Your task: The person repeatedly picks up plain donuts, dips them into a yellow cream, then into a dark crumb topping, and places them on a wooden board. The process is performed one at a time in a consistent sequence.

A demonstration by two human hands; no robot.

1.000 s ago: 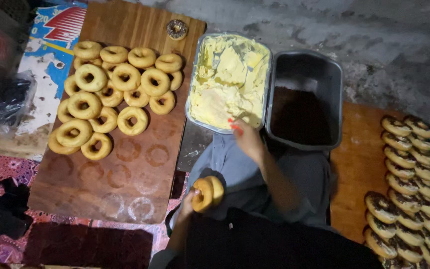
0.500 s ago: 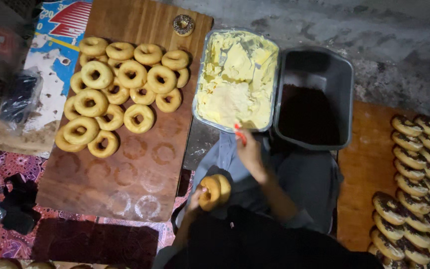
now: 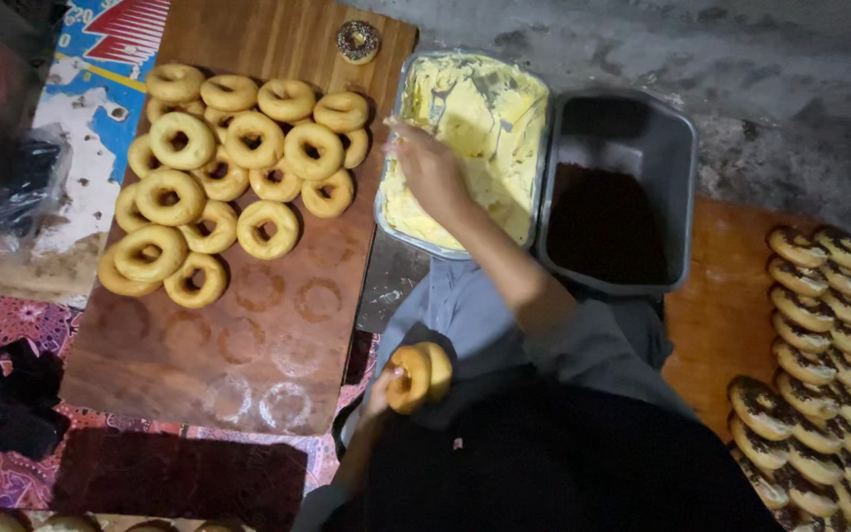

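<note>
My left hand point(image 3: 378, 389) holds a plain split donut point(image 3: 421, 374) upright over my lap. My right hand point(image 3: 425, 163) reaches over the left edge of a metal tray point(image 3: 416, 241) filled with pale yellow cream point(image 3: 485, 118). Its fingers are curled around what looks like a small spreading tool, mostly hidden by the hand. A pile of plain ring donuts point(image 3: 238, 167) lies on the wooden board point(image 3: 248, 345) to the left of the tray.
A dark tub point(image 3: 682, 128) of chocolate sprinkles point(image 3: 608, 222) stands right of the cream tray. Rows of filled, sprinkled donuts point(image 3: 819, 345) lie on an orange board point(image 3: 721, 325) at the right. One sprinkled donut point(image 3: 358, 40) sits at the wooden board's top. A black bag point(image 3: 22, 187) lies far left.
My right hand has moved from the tray's lower right corner across to its upper left edge, over the cream. The left hand keeps the donut in about the same place.
</note>
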